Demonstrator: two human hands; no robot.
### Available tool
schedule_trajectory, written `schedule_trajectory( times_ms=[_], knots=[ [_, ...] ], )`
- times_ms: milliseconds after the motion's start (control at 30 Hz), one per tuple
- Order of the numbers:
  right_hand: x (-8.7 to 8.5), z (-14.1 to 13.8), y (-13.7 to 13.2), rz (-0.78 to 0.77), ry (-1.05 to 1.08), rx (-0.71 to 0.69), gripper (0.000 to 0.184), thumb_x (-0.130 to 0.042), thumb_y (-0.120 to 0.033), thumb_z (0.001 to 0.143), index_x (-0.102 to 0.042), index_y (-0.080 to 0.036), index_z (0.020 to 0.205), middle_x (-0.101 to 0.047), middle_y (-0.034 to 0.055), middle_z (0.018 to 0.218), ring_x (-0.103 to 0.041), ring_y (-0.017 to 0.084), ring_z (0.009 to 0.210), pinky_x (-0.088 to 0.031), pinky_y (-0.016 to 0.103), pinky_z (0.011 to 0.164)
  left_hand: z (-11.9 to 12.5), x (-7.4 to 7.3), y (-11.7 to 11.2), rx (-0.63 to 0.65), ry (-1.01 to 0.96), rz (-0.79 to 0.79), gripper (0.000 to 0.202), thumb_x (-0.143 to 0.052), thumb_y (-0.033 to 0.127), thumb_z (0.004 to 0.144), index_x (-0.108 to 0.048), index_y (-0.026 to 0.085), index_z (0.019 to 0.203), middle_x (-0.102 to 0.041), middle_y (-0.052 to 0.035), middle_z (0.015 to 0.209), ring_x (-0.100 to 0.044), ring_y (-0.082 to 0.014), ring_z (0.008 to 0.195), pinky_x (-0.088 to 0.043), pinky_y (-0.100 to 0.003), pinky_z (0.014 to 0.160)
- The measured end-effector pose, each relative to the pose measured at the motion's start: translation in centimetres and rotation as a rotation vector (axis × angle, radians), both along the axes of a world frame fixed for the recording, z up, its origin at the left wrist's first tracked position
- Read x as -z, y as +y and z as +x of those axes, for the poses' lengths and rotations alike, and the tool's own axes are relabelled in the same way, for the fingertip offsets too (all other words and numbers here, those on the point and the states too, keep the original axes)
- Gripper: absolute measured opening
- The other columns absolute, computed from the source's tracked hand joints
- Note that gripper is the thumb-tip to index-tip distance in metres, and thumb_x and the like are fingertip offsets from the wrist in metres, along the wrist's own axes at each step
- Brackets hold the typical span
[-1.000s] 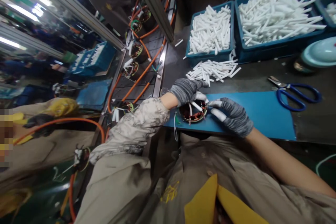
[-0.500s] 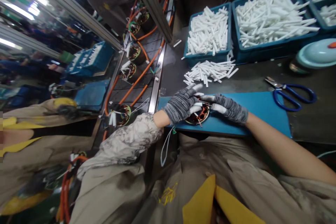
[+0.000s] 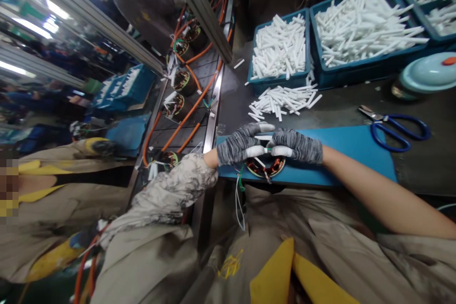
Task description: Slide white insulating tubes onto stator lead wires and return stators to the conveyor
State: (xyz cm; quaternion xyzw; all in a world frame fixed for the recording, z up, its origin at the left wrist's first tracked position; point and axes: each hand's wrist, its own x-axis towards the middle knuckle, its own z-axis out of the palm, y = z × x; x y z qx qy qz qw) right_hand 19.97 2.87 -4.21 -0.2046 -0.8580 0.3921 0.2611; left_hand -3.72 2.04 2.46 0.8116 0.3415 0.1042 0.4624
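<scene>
A motor stator (image 3: 277, 168) with copper-coloured windings sits on the blue mat (image 3: 349, 152), its far side hidden by my gloved hands. My left hand (image 3: 238, 146), in a grey glove with white fingertips, is closed above the stator's far rim. Facing it, my right hand (image 3: 299, 146) is closed too, thumb and fingers pinched. A short bit of green wire (image 3: 268, 150) shows between the two thumbs, gripped from both sides. Just behind it a white sleeve (image 3: 262, 137) shows between the hands. Green and white leads (image 3: 241, 194) hang over the mat's near edge at the left.
Beyond the mat lies a pile of white sleeves (image 3: 285, 100), with blue bins (image 3: 281, 81) of sleeves behind. Blue-handled scissors (image 3: 394, 130) and a light-blue lidded container (image 3: 425, 76) are at the right. Left, a conveyor (image 3: 185, 126) carries several stators; a co-worker's sleeve (image 3: 60, 152) is beside it.
My hands have drawn closer together, both thumbs now meeting at the green wire. More of the stator's near side shows. The co-worker's lower glove at the left has moved.
</scene>
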Motion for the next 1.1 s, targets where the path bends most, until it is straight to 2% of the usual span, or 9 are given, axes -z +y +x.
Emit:
schedule_trajectory(
  times_ms=[100, 167, 300, 567, 700, 800, 867, 967, 1100],
  knots=[
    [0.2, 0.3, -0.2, -0.096, 0.125, -0.035, 0.033, -0.049, -0.038, 0.103, -0.071, -0.024, 0.123, -0.075, 0.0077, 0.114, -0.069, 0.022, 0.103, -0.055, 0.041, 0.095, 0.2, 0.4, -0.9, -0.128, -0.185, -0.349, 0.072, -0.061, 0.051, 0.096, -0.038, 0.023, 0.158, -0.069, -0.0163, 0.134, -0.066, -0.0291, 0.126, -0.052, -0.048, 0.109],
    [0.0, 0.5, -0.3, -0.128, 0.156, -0.075, 0.032, -0.05, -0.038, 0.103, -0.071, -0.024, 0.121, -0.075, 0.0079, 0.115, -0.069, 0.022, 0.105, -0.054, 0.041, 0.096, 0.4, 0.5, -1.3, -0.176, -0.239, -0.452, 0.08, -0.067, 0.052, 0.091, -0.035, 0.024, 0.159, -0.067, -0.0158, 0.137, -0.065, -0.0298, 0.128, -0.053, -0.047, 0.108],
    [-0.3, 0.2, -0.6, -0.164, 0.201, -0.065, 0.029, -0.054, -0.037, 0.102, -0.073, -0.023, 0.118, -0.075, 0.0071, 0.11, -0.069, 0.022, 0.101, -0.055, 0.041, 0.095, 0.5, 0.3, -1.5, -0.242, -0.242, -0.529, 0.079, -0.074, 0.05, 0.086, -0.044, 0.024, 0.155, -0.063, -0.0145, 0.145, -0.058, -0.0311, 0.136, -0.05, -0.046, 0.111],
    [0.2, -0.5, -1.1, -0.225, 0.291, 0.001, 0.023, -0.061, -0.035, 0.098, -0.077, -0.019, 0.101, -0.077, 0.0066, 0.1, -0.068, 0.02, 0.092, -0.054, 0.035, 0.087, 1.1, 0.1, -2.1, -0.302, -0.292, -0.64, 0.083, -0.071, 0.044, 0.086, -0.034, 0.027, 0.159, -0.064, -0.0139, 0.143, -0.062, -0.0318, 0.133, -0.053, -0.048, 0.107],
    [-0.6, -0.7, -1.0, -0.147, 0.097, 0.04, 0.033, -0.056, -0.04, 0.1, -0.078, -0.018, 0.093, -0.075, 0.0077, 0.089, -0.067, 0.02, 0.083, -0.051, 0.034, 0.079, 0.7, 0.6, -1.8, -0.205, -0.196, -0.471, 0.07, -0.058, 0.044, 0.096, -0.034, 0.027, 0.159, -0.058, -0.0134, 0.15, -0.059, -0.0292, 0.136, -0.053, -0.047, 0.109],
    [-1.6, -1.1, -1.3, -0.006, -0.213, 0.134, 0.04, -0.053, -0.046, 0.1, -0.079, -0.016, 0.091, -0.073, 0.01, 0.08, -0.065, 0.022, 0.076, -0.05, 0.037, 0.076, 0.1, 1.0, -0.9, -0.041, -0.051, -0.112, 0.051, -0.052, 0.044, 0.1, -0.055, 0.024, 0.147, -0.041, -0.0115, 0.164, -0.048, -0.0275, 0.146, -0.044, -0.045, 0.12],
    [-2.0, -1.1, -1.7, 0.027, -0.315, 0.186, 0.042, -0.053, -0.049, 0.099, -0.079, -0.016, 0.095, -0.072, 0.0114, 0.082, -0.066, 0.025, 0.077, -0.05, 0.039, 0.077, 0.0, 1.0, -0.4, 0.065, 0.083, 0.16, 0.044, -0.051, 0.042, 0.101, -0.065, 0.021, 0.137, -0.04, -0.0134, 0.164, -0.045, -0.0286, 0.148, -0.036, -0.047, 0.125],
    [-1.7, 0.1, -2.2, -0.088, -0.148, 0.256, 0.038, -0.058, -0.051, 0.097, -0.075, -0.019, 0.11, -0.073, 0.011, 0.095, -0.067, 0.025, 0.086, -0.053, 0.04, 0.08, 1.0, 0.6, -0.3, 0.132, 0.305, 0.446, 0.045, -0.051, 0.042, 0.102, -0.066, 0.017, 0.136, -0.049, -0.0177, 0.157, -0.047, -0.0333, 0.145, -0.033, -0.055, 0.124],
    [0.3, 2.3, -2.2, -0.367, 0.086, 0.319, 0.044, -0.067, -0.052, 0.089, -0.066, -0.017, 0.115, -0.071, 0.0087, 0.096, -0.067, 0.023, 0.083, -0.058, 0.04, 0.079, 4.4, -0.1, -0.6, 0.179, 0.547, 0.543, 0.056, -0.054, 0.046, 0.101, -0.057, 0.012, 0.146, -0.044, -0.0217, 0.16, -0.044, -0.0378, 0.147, -0.033, -0.058, 0.123]
  ],
)
